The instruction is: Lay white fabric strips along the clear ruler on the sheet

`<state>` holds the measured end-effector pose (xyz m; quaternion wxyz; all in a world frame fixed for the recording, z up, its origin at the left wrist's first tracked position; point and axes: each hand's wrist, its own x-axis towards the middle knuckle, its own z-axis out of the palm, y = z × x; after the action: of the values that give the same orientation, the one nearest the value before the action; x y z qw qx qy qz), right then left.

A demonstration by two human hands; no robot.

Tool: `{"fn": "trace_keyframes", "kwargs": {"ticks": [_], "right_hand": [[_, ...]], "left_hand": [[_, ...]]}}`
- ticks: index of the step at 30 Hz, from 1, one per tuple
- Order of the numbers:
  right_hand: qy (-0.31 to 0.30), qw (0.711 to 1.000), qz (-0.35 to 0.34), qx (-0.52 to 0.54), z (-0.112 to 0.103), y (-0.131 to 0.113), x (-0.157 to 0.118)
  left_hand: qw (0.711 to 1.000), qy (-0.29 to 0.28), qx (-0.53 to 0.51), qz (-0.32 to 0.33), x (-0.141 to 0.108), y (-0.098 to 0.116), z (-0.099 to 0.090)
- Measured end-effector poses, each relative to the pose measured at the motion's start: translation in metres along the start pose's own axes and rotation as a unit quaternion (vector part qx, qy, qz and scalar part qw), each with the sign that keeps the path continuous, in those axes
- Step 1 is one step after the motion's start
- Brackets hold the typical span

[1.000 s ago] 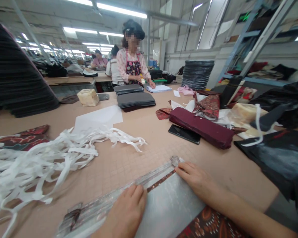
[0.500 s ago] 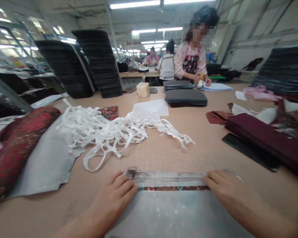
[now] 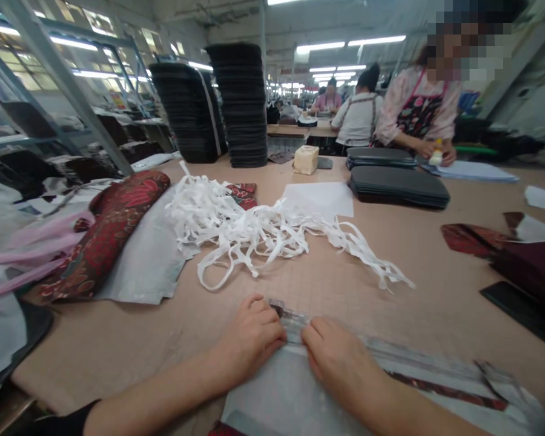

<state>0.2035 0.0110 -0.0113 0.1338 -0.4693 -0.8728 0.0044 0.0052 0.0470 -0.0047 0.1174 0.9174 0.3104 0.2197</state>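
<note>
My left hand (image 3: 253, 338) and my right hand (image 3: 340, 363) lie close together, fingers curled down on the left end of a clear strip (image 3: 390, 351). The strip runs along the far edge of a grey sheet (image 3: 290, 393) backed with red patterned fabric. A thin line of that fabric (image 3: 440, 389) shows under the strip to the right. The sheet rests on a tan worktable (image 3: 118, 345). A tangle of white ribbon strips (image 3: 254, 227) lies just beyond my hands.
Red patterned fabric (image 3: 113, 224) on grey backing lies at left. Dark flat pads (image 3: 397, 184) and white paper (image 3: 320, 198) sit mid-table, tall black stacks (image 3: 243, 103) behind. A dark phone (image 3: 522, 309) and maroon fabric (image 3: 531, 266) are at right. A person in an apron (image 3: 420, 118) works across the table.
My view has swung left. My right hand slid left along the clear strip until it came close to my left hand, which stays at the strip's left end.
</note>
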Motion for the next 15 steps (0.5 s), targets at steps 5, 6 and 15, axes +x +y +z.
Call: {"fn": "trace_keyframes", "kwargs": {"ticks": [5, 6, 15], "right_hand": [[-0.033, 0.999, 0.029, 0.018, -0.012, 0.012, -0.014], [-0.036, 0.998, 0.036, 0.04, -0.014, 0.011, -0.015], [0.031, 0.993, -0.109, 0.012, 0.001, -0.008, -0.011]], "left_hand": [[0.999, -0.014, -0.028, -0.008, 0.001, -0.002, -0.002], [0.999, -0.017, -0.031, -0.007, 0.002, -0.003, -0.002], [0.988, 0.004, 0.089, 0.125, -0.003, -0.003, -0.002]]}}
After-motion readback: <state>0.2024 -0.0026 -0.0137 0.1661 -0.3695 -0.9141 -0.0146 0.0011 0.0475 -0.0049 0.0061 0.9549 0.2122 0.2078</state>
